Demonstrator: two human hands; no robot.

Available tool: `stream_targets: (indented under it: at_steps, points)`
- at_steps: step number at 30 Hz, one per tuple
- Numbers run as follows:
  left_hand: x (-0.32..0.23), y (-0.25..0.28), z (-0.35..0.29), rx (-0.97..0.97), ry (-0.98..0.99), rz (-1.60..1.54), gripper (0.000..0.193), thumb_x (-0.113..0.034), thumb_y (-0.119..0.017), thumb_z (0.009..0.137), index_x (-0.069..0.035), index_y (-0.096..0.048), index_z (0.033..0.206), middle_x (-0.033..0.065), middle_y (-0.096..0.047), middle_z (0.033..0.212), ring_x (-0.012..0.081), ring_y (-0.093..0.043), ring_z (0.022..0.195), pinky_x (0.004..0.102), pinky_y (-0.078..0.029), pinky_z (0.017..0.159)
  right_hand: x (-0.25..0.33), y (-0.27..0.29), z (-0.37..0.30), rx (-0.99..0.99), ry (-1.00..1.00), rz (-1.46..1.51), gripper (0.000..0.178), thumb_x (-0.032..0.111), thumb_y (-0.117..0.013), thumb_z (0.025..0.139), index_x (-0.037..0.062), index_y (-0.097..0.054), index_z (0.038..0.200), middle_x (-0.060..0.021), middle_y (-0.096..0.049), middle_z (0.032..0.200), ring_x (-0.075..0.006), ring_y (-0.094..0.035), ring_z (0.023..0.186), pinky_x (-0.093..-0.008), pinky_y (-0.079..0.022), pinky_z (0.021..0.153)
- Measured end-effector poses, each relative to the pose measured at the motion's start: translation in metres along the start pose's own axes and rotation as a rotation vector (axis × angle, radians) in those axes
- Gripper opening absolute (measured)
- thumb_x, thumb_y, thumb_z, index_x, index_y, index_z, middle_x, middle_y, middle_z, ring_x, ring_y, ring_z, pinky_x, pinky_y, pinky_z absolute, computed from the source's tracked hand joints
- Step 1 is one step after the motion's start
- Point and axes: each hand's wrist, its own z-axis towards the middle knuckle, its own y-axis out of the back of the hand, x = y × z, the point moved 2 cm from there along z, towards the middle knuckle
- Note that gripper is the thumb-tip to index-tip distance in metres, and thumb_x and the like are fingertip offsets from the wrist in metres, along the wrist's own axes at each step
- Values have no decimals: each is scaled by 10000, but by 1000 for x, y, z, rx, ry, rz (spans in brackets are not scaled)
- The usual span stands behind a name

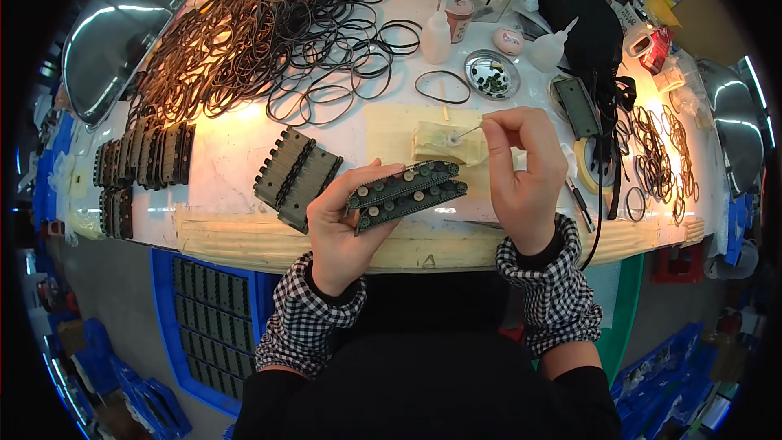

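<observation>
My left hand (pixel 336 232) grips dark green toy tank-track pieces (pixel 407 195), with small round wheels along their sides facing up. My right hand (pixel 529 175) pinches a thin needle-like stick (pixel 469 132) between thumb and fingertips. The stick's far end reaches a whitish blob (pixel 454 139) on a tape-covered block (pixel 432 145); whether it touches cannot be made out. Left of my left hand lies a row of similar dark green pieces (pixel 295 175) on the table. Beyond the block stands a round metal dish (pixel 515 81) holding small green parts (pixel 491 80).
A big tangle of black rubber bands (pixel 261 41) covers the back left. More green pieces (pixel 147 155) line the left side. White squeeze bottles (pixel 436 39) stand behind the block. A pen-like tool (pixel 581 205) and tape roll (pixel 585 161) lie right. Below left is a blue crate (pixel 165 301).
</observation>
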Motion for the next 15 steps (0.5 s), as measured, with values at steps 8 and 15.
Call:
stream_targets:
  at_steps: [8,15]
  points:
    - [-2,-1,-1,-61,1,-11,395,80,-714,760,-11,-647,1139,76,-697,1041,139,-654,975,419,-326,1129,13,2,-11,-50,-213,443,108,85,-504,991,-20,-523,996,-92,-603,878,-161,-663,759,-260,-535,699]
    - [-2,-1,-1,-48,-16,18,392,89,-702,767,-5,-642,1143,80,-695,1057,139,-650,987,406,-327,1126,16,-1,-14,31,-384,680,122,83,-469,1009,-38,-472,1029,-96,-605,864,-162,-695,783,-227,-536,702]
